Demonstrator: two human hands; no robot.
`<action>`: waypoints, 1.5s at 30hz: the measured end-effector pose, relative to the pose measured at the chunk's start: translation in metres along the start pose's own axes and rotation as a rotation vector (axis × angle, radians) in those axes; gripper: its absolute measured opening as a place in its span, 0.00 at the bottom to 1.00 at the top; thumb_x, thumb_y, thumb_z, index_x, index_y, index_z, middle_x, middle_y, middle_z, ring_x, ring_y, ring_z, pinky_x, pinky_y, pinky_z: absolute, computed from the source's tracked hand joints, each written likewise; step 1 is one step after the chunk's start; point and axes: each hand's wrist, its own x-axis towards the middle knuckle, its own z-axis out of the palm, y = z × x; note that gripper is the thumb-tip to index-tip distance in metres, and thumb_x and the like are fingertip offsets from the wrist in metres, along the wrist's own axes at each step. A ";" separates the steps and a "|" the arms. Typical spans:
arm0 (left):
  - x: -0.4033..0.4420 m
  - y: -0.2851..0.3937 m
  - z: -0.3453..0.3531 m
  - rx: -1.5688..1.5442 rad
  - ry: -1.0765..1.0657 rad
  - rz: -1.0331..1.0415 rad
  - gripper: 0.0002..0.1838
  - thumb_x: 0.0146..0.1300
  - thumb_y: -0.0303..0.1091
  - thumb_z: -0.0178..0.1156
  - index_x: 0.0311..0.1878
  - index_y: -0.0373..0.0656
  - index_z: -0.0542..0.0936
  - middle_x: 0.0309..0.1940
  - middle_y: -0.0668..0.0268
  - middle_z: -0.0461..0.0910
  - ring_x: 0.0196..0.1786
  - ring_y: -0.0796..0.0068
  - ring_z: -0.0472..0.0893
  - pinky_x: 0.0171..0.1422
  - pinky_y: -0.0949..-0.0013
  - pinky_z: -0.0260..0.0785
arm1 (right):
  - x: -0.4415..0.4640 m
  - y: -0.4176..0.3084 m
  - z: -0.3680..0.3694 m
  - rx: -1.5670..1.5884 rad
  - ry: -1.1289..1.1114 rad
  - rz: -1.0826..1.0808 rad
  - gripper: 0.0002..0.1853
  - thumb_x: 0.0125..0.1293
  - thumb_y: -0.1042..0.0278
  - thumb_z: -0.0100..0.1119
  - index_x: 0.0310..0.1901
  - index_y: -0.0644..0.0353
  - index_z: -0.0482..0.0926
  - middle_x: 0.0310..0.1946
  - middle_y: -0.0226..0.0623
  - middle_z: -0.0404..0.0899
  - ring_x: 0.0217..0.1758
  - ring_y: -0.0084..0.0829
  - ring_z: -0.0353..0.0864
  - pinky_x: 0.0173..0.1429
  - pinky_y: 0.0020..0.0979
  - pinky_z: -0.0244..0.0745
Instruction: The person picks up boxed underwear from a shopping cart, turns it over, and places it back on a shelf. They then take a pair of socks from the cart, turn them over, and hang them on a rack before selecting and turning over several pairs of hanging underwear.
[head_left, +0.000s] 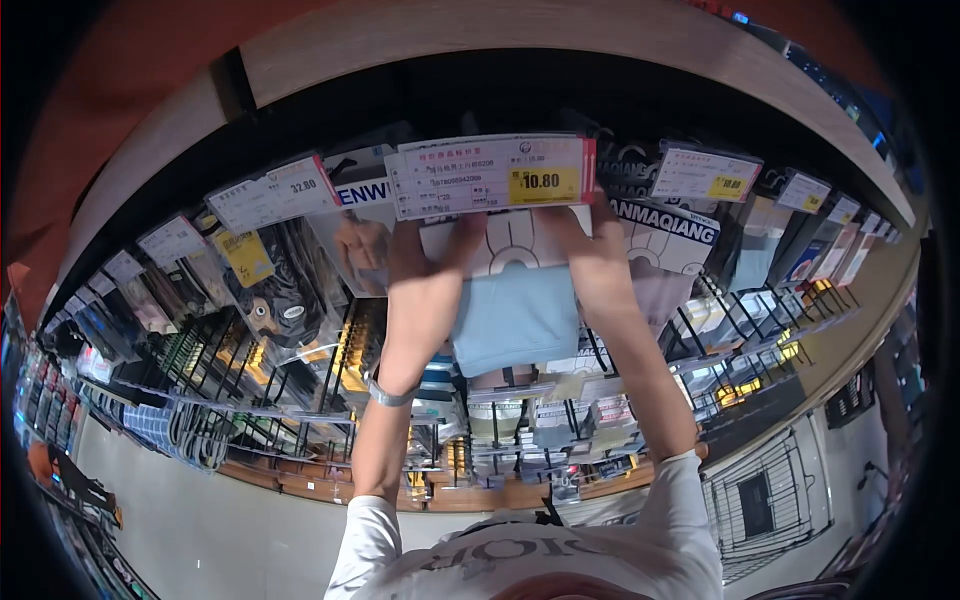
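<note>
While the left hand and right hand flank the blue pack, the price tag hides their fingertips; whether they pinch it cannot be told.

And here's the rack, wood-trimmed up top, packs hung the whole width! Ctr. tag reads 10.80, L tag 32.80. Dark pack w/ round eye print under that one, torso-photo pack next to it. Lower row: more packs, prob. boxed, too blurry for certain.
</note>
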 end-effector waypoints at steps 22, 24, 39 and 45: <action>0.020 -0.036 -0.003 -0.097 0.019 0.104 0.26 0.70 0.45 0.65 0.62 0.38 0.73 0.49 0.57 0.83 0.52 0.69 0.79 0.60 0.69 0.68 | 0.026 0.027 0.011 -0.270 0.004 -0.184 0.31 0.72 0.53 0.61 0.66 0.70 0.68 0.54 0.58 0.79 0.59 0.46 0.79 0.65 0.35 0.69; 0.023 -0.044 -0.002 -0.032 0.034 0.135 0.27 0.69 0.46 0.66 0.62 0.38 0.73 0.48 0.57 0.83 0.52 0.69 0.79 0.60 0.69 0.68 | 0.032 0.046 0.007 -0.385 -0.018 -0.280 0.30 0.72 0.58 0.62 0.66 0.72 0.66 0.53 0.57 0.78 0.53 0.42 0.80 0.56 0.35 0.72; -0.051 -0.035 0.005 0.129 0.173 0.007 0.32 0.72 0.41 0.63 0.67 0.26 0.64 0.64 0.52 0.68 0.65 0.67 0.67 0.73 0.66 0.56 | -0.042 0.049 0.030 -0.271 0.228 -0.356 0.35 0.71 0.61 0.65 0.68 0.76 0.60 0.57 0.49 0.75 0.59 0.34 0.76 0.63 0.33 0.71; -0.065 -0.031 0.016 0.073 0.241 0.095 0.33 0.70 0.43 0.64 0.60 0.25 0.61 0.57 0.44 0.67 0.62 0.58 0.67 0.71 0.57 0.56 | -0.070 0.039 0.034 -0.058 0.231 -0.298 0.30 0.73 0.64 0.63 0.66 0.74 0.61 0.54 0.45 0.76 0.55 0.27 0.77 0.59 0.29 0.73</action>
